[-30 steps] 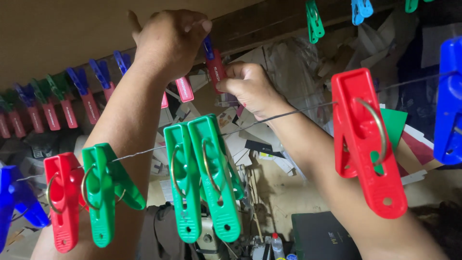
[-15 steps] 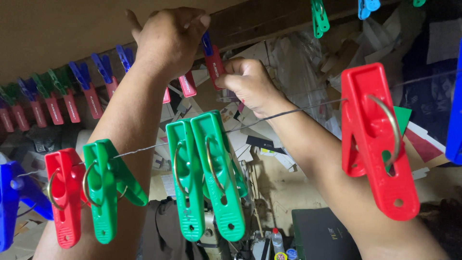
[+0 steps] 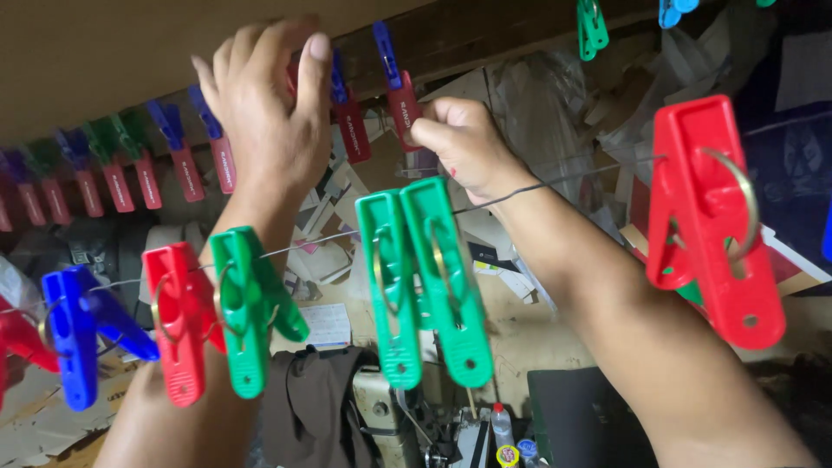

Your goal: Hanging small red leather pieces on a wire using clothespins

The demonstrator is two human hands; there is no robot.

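The left hand (image 3: 264,121) is reaching up in the upper left of the frame, its back turned to the camera and its fingers curling over a clothes peg on the far line (image 3: 130,156). That peg is hidden behind the palm, so I cannot tell whether its grip is closing on anything. The right hand (image 3: 464,143) is sitting just right of centre in the upper half, its grip closing in a fist, thumb and forefinger pinching the red lower end of a blue-and-red peg (image 3: 399,91) hanging on that far line. Just left of it another blue-and-red peg (image 3: 347,113) is hanging, and more of the same kind are trailing away toward the left edge.

A nearer wire (image 3: 572,178) is crossing the frame in front of both forearms, passing just under the right wrist. Along it are hanging a pair of green pegs (image 3: 425,286) at centre, a large red peg (image 3: 711,225) at the right, and a green peg (image 3: 247,312), a red peg (image 3: 178,321) and a blue peg (image 3: 74,334) at the lower left. Below, at the bottom centre, a sewing machine (image 3: 390,416) is showing with a dark cloth (image 3: 308,407) draping beside it.
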